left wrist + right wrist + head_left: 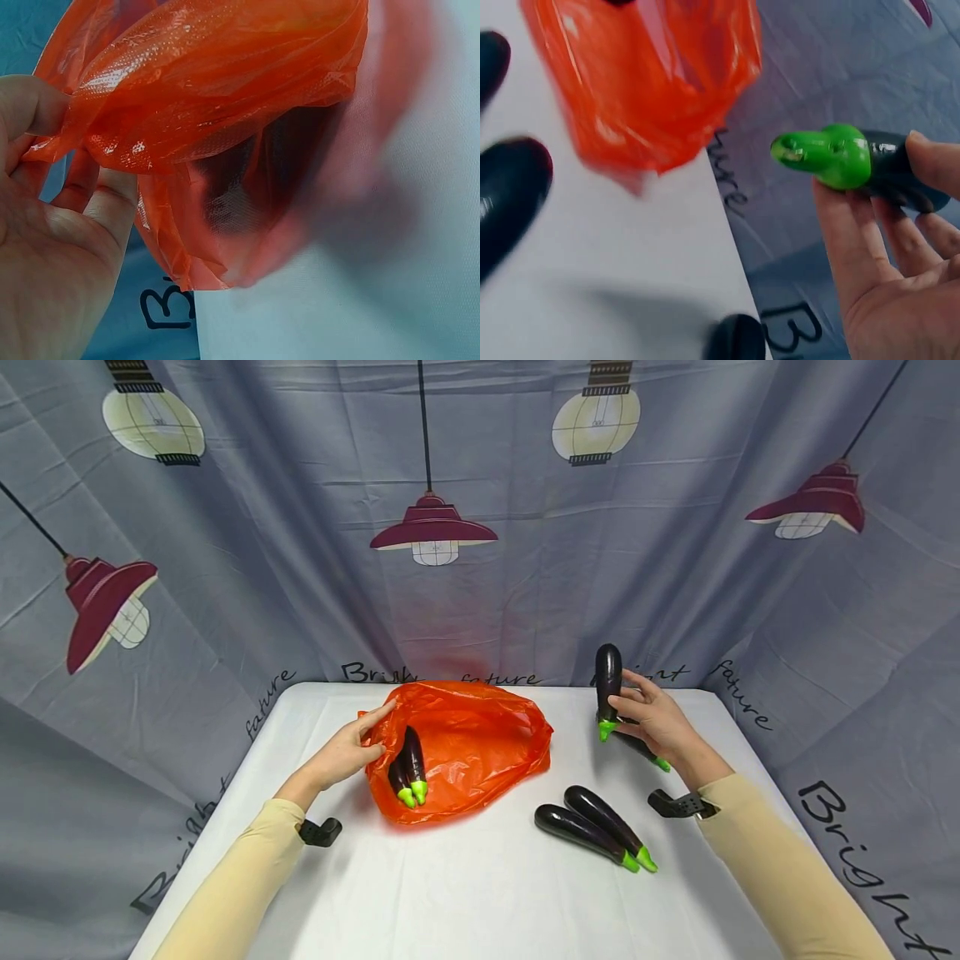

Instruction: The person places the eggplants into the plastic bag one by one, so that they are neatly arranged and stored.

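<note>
My left hand point(347, 754) grips the left rim of a red plastic bag point(480, 752), thumb and fingers pinching the film in the left wrist view. The bag lies with its mouth toward me, and two eggplants point(414, 760) with green stems rest inside at its left. On the right, my right hand point(654, 717) holds another eggplant point(609, 681) upright, green stem down, above the table's far side. Behind that hand, partly hidden, one more eggplant point(640, 748) lies on the table. The right wrist view shows thumb and fingers round the held eggplant point(889, 161).
Two eggplants point(588, 831) lie side by side on the white table point(450, 893), right of the bag and nearer to me. A grey curtain point(510, 602) with printed lamps hangs behind the table's far edge. Each wrist carries a black camera mount point(321, 832).
</note>
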The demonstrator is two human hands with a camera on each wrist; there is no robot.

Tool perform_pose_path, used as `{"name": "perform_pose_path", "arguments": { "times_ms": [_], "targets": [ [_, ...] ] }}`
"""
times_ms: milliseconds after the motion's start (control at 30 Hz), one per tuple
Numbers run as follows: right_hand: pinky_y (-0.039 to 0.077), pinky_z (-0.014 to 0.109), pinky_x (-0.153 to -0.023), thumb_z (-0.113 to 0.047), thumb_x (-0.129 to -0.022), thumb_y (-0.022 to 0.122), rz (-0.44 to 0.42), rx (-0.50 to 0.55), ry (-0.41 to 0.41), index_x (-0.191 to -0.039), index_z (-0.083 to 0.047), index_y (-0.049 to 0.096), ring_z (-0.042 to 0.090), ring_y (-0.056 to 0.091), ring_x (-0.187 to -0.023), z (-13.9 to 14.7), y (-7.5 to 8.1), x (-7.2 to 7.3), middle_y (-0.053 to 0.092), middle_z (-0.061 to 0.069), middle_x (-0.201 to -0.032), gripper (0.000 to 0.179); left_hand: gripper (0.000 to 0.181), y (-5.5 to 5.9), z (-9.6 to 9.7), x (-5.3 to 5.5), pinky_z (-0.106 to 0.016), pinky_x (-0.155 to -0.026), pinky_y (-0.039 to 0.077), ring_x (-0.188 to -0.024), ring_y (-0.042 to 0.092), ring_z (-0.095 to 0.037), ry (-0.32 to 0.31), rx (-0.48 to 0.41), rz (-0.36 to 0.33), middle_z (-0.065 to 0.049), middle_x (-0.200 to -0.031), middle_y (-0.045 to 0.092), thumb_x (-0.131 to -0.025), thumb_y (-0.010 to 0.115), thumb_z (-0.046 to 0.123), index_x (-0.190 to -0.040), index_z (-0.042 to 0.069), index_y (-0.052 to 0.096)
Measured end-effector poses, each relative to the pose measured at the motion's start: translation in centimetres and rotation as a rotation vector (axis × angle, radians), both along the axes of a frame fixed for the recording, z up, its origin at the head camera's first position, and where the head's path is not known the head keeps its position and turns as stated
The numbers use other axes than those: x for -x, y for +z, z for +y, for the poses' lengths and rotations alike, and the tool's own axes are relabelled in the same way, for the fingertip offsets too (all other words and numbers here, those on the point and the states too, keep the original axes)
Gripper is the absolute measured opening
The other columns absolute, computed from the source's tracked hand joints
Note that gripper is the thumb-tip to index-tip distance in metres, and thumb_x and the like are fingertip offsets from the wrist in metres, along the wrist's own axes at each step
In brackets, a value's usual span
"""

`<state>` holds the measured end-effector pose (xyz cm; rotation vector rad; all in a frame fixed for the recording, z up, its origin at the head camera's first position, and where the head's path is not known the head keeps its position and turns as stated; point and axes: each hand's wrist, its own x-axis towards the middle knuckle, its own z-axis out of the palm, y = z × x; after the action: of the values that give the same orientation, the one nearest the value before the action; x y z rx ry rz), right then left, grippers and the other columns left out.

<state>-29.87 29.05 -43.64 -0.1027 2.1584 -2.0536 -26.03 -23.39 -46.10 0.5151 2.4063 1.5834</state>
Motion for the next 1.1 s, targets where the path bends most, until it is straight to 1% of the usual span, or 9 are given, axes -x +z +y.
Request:
{"name": "perform_pose_path", "arguments": {
  "times_ms": [133,267,400,567,667,767,1000,1100],
  "targets": [
    [0.056,0.035,-0.089,-0.015,-0.098,0.07,-0.034,0.076,0.051,-0.166,-0.018,0.01,0.014,0.064,-0.11,-1.3,0.1,-0.3,0.038,0.018,-0.153,0.09,0.081,0.0,0.0,0.0,-0.023,-0.088,0.048,-0.128,0.046,-0.03,-0.001,-0.003,-0.003,-0.007,-0.166,0.027,-0.095,0.057,-0.005,-0.162,0.032,0.031],
    [0.057,0.04,-0.088,-0.009,-0.099,0.068,-0.027,0.116,0.103,-0.165,-0.016,0.016,0.017,0.065,-0.111,-2.6,0.2,-0.7,0.045,0.014,-0.147,0.085,0.081,-0.1,0.0,0.0,-0.023,-0.088,0.048,-0.128,0.046,-0.03,-0.002,-0.008,-0.006,-0.007,-0.166,0.026,-0.095,0.057,-0.005,-0.162,0.031,0.031],
    [0.057,0.042,-0.088,-0.009,-0.098,0.068,-0.008,0.108,0.134,-0.165,-0.017,0.022,0.016,0.065,-0.113,-3.9,0.2,-1.1,0.049,0.012,-0.145,0.082,0.081,-0.1,0.0,0.0,-0.023,-0.09,0.047,-0.131,0.045,-0.029,-0.004,-0.004,0.0,-0.006,-0.167,0.025,-0.095,0.057,-0.005,-0.162,0.031,0.031],
    [0.056,0.047,-0.09,-0.011,-0.096,0.072,-0.022,0.093,0.139,-0.164,-0.019,0.026,0.018,0.063,-0.116,-5.4,0.1,-1.5,0.044,0.019,-0.152,0.083,0.081,0.0,0.0,0.1,-0.022,-0.091,0.047,-0.129,0.046,-0.028,-0.002,0.005,0.01,-0.006,-0.167,0.025,-0.094,0.058,-0.005,-0.163,0.031,0.031],
    [0.055,0.05,-0.092,-0.01,-0.095,0.073,-0.035,0.099,0.154,-0.164,-0.02,0.029,0.023,0.059,-0.122,-6.2,0.1,-1.7,0.042,0.02,-0.155,0.082,0.081,0.1,0.1,0.2,-0.022,-0.091,0.047,-0.129,0.046,-0.028,0.0,0.015,0.019,-0.007,-0.167,0.025,-0.094,0.058,-0.004,-0.163,0.029,0.031],
    [0.054,0.052,-0.093,-0.009,-0.096,0.072,-0.039,0.108,0.181,-0.163,-0.021,0.029,0.025,0.057,-0.125,-7.0,0.1,-1.9,0.042,0.02,-0.155,0.081,0.081,0.1,0.1,0.1,-0.022,-0.091,0.047,-0.131,0.045,-0.027,0.002,0.009,0.013,-0.007,-0.167,0.025,-0.094,0.058,-0.004,-0.163,0.029,0.031],
    [0.052,0.055,-0.094,-0.003,-0.098,0.067,-0.04,0.171,0.269,-0.163,-0.019,0.031,0.025,0.061,-0.121,-9.0,0.1,-2.3,0.047,0.018,-0.15,0.076,0.081,0.3,0.2,0.0,-0.024,-0.091,0.047,-0.129,0.047,-0.029,0.003,0.012,0.007,-0.006,-0.167,0.026,-0.094,0.058,-0.004,-0.162,0.031,0.031],
    [0.054,0.053,-0.092,-0.002,-0.097,0.067,-0.048,0.182,0.291,-0.162,-0.018,0.033,0.025,0.063,-0.118,-9.9,0.0,-2.4,0.051,0.015,-0.146,0.075,0.081,0.3,0.2,0.0,-0.024,-0.092,0.046,-0.131,0.046,-0.029,0.006,0.019,0.01,-0.006,-0.167,0.026,-0.094,0.059,-0.002,-0.162,0.031,0.031]
  ]
}}
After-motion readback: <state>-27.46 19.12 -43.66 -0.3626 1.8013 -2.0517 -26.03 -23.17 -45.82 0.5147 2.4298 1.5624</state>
